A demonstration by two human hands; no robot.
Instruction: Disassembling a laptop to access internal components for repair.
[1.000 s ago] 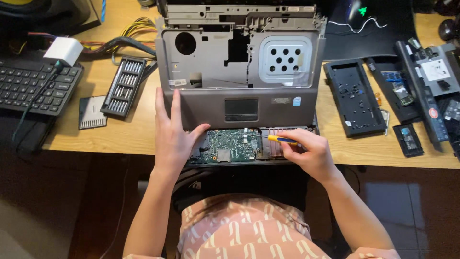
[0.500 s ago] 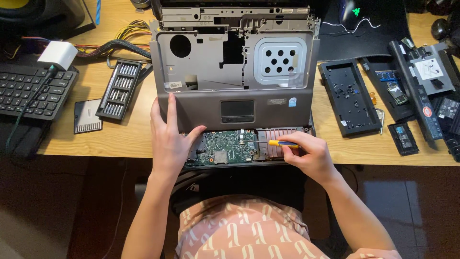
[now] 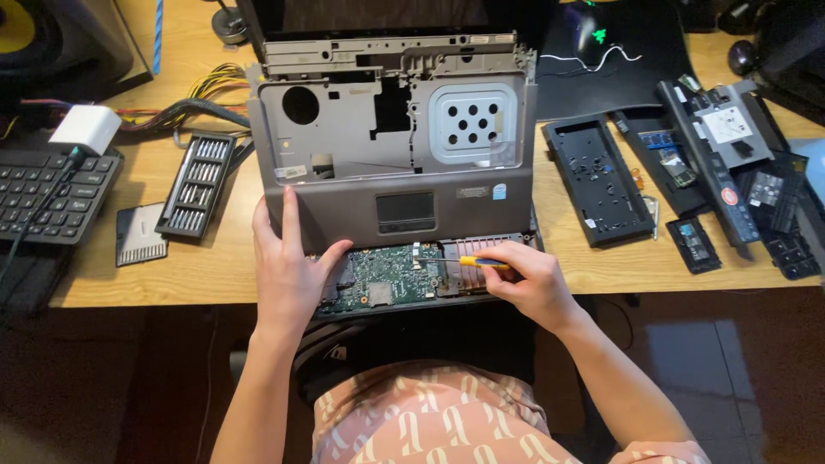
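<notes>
A grey laptop top case (image 3: 344, 129) with touchpad is lifted over the base at the desk's front edge, exposing a green circuit board (image 3: 384, 273). My left hand (image 3: 288, 266) lies flat on the case's lower left corner, fingers spread and thumb reaching to the board. My right hand (image 3: 526, 279) grips a small screwdriver (image 3: 468, 261) with a yellow and blue handle. Its tip points left onto the board, near a copper-coloured heatsink (image 3: 473, 277).
A black tray of screwdriver bits (image 3: 196, 185) and a small dark cover (image 3: 142, 234) lie left of the laptop, beside a black keyboard (image 3: 47, 196). On the right lie a black battery cover (image 3: 597, 180) and several removed laptop parts (image 3: 730, 172). A mouse pad (image 3: 610, 51) lies behind.
The view has drifted slightly. My right hand has moved the screwdriver a little along the board's upper edge; my left hand stays on the case.
</notes>
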